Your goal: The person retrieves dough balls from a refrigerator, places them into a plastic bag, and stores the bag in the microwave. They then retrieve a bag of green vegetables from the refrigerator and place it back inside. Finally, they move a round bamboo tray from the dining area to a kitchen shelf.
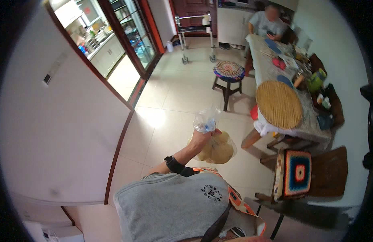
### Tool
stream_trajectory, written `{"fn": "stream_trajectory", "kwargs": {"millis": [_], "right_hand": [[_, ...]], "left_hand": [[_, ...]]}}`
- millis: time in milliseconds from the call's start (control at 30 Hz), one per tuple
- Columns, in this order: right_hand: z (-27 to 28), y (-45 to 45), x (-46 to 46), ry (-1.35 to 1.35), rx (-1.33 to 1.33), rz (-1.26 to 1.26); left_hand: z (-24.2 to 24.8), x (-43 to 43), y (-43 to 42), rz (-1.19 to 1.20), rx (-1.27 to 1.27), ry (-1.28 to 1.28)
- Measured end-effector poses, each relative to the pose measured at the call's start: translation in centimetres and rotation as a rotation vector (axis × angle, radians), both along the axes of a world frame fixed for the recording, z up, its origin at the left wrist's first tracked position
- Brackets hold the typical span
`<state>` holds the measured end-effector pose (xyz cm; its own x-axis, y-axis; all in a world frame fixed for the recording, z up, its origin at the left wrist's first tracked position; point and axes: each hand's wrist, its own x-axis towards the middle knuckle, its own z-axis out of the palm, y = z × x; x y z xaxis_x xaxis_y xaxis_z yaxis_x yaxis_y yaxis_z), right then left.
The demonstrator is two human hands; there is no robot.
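Note:
My left hand point(203, 140) is closed around the gathered neck of a clear plastic bag point(218, 148), held out above the tiled floor. Inside the bag are rounded, pale yellow lumps, perhaps buns or flatbreads. The crumpled top of the bag puffs out above my fist. A black band point(177, 166) wraps my left wrist. My right hand is out of view; only a strip of skin shows at the bottom edge. Below my left arm are my grey shirt and a patterned strap or fabric point(239, 201).
To the right stands a long table point(266, 71) with a round slatted mat point(278, 104) and clutter. A person point(269, 25) sits at its far end holding a phone. Ahead are a stool point(229, 71) and a walking frame point(195, 28). A chair point(328, 172) stands at right; a kitchen doorway point(132, 66) opens left.

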<state>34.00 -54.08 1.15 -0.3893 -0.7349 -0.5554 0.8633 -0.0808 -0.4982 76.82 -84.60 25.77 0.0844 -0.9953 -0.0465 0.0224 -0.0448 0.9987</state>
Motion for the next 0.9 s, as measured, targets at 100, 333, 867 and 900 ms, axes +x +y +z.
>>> {"fn": "stream_trajectory", "kwargs": {"millis": [100,333,867,900], "right_hand": [[0.1,-5.9,1.1,-0.021,0.099,0.115],[-1.2,-16.2,5.4,-0.092,0.274,0.253],[7.2,-50.8,20.3,0.002,0.198,1.0],[7.4,-53.4,20.6,0.012,0.179,0.981]], "left_hand": [[-0.8,3.3,-0.4,0.076,-0.028,-0.01],[-3.1,10.1,-3.9,0.219,-0.005,0.019],[-0.4,26.7,-9.3,0.737,-0.181,0.044],[-1.1,27.6,-9.8,0.8,-0.157,0.049]]}}
